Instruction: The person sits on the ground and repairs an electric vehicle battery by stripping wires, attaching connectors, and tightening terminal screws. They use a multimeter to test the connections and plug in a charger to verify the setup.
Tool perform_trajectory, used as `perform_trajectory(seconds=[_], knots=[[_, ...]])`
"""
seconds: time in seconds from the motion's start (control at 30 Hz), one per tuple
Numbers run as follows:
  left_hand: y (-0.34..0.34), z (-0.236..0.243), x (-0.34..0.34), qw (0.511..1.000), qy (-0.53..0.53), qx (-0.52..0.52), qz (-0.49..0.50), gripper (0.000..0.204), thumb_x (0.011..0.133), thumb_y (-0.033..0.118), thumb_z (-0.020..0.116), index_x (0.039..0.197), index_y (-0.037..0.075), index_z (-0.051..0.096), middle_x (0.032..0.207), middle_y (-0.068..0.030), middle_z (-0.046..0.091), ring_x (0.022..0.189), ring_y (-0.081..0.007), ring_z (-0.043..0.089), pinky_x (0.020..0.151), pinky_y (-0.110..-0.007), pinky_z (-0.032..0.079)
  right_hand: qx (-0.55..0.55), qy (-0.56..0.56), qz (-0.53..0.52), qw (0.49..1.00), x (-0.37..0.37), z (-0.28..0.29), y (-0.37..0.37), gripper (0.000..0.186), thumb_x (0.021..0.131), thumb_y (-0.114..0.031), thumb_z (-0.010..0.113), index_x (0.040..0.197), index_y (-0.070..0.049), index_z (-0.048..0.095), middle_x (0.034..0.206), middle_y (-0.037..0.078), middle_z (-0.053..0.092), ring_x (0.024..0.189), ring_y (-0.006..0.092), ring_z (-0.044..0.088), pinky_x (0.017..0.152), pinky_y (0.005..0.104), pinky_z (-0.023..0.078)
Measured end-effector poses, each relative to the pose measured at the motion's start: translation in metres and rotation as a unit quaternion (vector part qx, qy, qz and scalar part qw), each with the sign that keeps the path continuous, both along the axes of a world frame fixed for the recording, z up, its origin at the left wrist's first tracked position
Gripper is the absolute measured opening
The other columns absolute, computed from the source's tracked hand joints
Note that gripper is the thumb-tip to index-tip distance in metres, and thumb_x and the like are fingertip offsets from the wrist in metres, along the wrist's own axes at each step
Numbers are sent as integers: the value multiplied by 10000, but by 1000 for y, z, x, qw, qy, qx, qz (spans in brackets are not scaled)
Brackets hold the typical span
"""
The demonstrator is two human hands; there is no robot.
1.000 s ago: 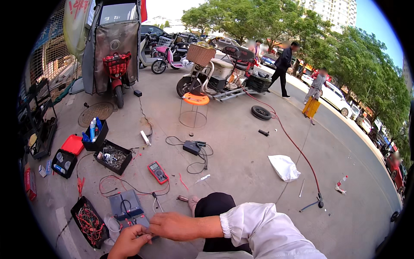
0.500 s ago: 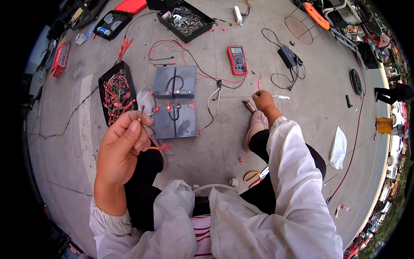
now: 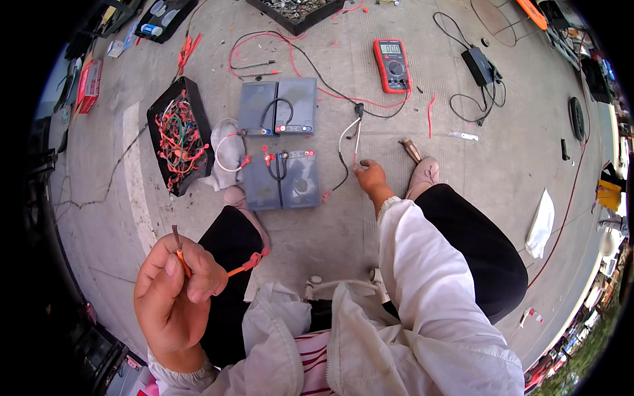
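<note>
My left hand [image 3: 175, 290] is closed in a pinch around a short orange wire [image 3: 236, 270]. Its bare, dark strands point up above the fingertips, and a red-sleeved end [image 3: 253, 261] sticks out to the right. My right hand [image 3: 371, 178] is low over the floor, its fingers pinched at the lower end of a white wire [image 3: 357, 138] that comes down from a black connector [image 3: 359, 109]. A darker lead with a red end [image 3: 326, 196] lies beside it. Left of that hand, two grey batteries [image 3: 300, 188] [image 3: 297, 99] carry black jumper cables.
A black tray [image 3: 191, 99] full of wires stands left of the batteries, a grey cloth [image 3: 224, 155] beside it. A red multimeter [image 3: 392, 66] lies beyond, with a black power adapter [image 3: 477, 65] to its right. A brown-handled tool [image 3: 411, 149] rests by my right shoe.
My right hand has moved left to the end of the white wire. My left hand, still holding the orange wire, has come down and nearer to me. The view has shifted.
</note>
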State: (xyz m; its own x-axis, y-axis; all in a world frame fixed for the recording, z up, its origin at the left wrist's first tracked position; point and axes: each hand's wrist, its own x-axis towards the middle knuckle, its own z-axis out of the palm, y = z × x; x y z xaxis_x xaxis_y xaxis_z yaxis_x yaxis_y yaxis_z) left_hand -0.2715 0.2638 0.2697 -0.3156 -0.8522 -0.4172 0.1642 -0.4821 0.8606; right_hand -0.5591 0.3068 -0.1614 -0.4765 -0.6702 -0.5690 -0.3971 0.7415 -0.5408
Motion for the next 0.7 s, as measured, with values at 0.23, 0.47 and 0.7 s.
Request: perform_trajectory(seconds=[0.23,0.47,0.7], knots=[[-1,-2,2,999,15,32,6,281,1013,221,491,980,-47,569,719,-28,479,634,-102,400,622,-285,334,63,68,38,995,4,-9,-21,265,785,-234,700,979,-66,767,995,214,717,976,370,690,885,419,532],[-1,7,-6,999,13,36,-31,258,1049,238,451,1010,10,565,701,21,436,653,-89,385,649,-255,352,-70,8,72,995,-63,51,-30,273,897,-220,590,953,24,699,857,211,685,762,335,664,733,420,541],[10,-3,-30,993,-1,-8,-121,270,1054,257,468,1054,44,634,738,54,457,687,-57,391,666,-233,373,-250,134,276,918,-75,272,-58,282,974,-220,551,917,36,653,759,189,639,670,254,620,642,380,495]])
